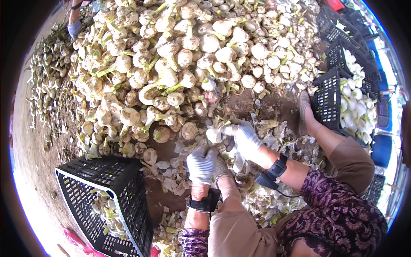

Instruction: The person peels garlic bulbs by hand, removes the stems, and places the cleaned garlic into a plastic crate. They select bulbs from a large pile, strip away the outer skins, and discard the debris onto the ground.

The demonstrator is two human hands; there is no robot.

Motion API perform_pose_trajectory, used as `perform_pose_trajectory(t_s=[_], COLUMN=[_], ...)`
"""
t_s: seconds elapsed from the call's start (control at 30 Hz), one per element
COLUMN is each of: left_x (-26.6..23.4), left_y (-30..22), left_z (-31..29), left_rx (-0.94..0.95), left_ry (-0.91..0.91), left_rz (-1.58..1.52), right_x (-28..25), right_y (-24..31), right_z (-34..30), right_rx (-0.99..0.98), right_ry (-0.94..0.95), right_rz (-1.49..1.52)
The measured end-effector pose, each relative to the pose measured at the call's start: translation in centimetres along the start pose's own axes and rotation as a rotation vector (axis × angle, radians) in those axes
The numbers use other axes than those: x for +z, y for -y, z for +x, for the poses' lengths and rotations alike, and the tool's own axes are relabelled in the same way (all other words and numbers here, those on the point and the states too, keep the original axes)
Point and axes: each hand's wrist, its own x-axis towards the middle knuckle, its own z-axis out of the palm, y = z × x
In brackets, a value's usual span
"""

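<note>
My right hand (245,140), in a striped whitish glove with grey fingers, is closed on a pale garlic bulb (213,135) above the peel-strewn ground. Close by on the left, my left hand (201,164), gloved the same way, has its fingers curled inward. Whatever they grip, if anything, is hidden from view. Just beyond both hands rises a large heap of garlic bulbs (171,58), many with soil-stained skins and green stem stubs. Loose papery skins (173,173) lie around my feet.
A tilted black crate (128,188) with some trimmings stands at left. Another black crate (326,96) full of cleaned white bulbs (357,111) is at right, with more crates behind. Darker bulbs with stems (49,77) lie far left. Another person's gloved hand (75,29) shows at upper left.
</note>
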Motion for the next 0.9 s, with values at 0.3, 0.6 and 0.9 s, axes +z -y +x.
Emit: perform_pose_trajectory(t_s=[0.3, 0.6, 0.9], left_x=[-1.1, -0.7, -1.3], left_y=[2.1, -0.2, 0.4], left_z=[-0.4, 0.3, -0.5], left_rx=[-0.184, -0.344, -0.401], left_ry=[0.055, 0.180, 0.203], left_rz=[-0.567, -0.760, -0.919], right_x=[-0.9, 0.6, 0.2], right_y=[0.3, 1.1, 0.3], right_z=[0.2, -1.4, -1.1], right_rx=[-0.104, -0.100, -0.190], right_ry=[-0.025, 0.196, 0.152], right_rz=[-0.031, -0.413, -0.339])
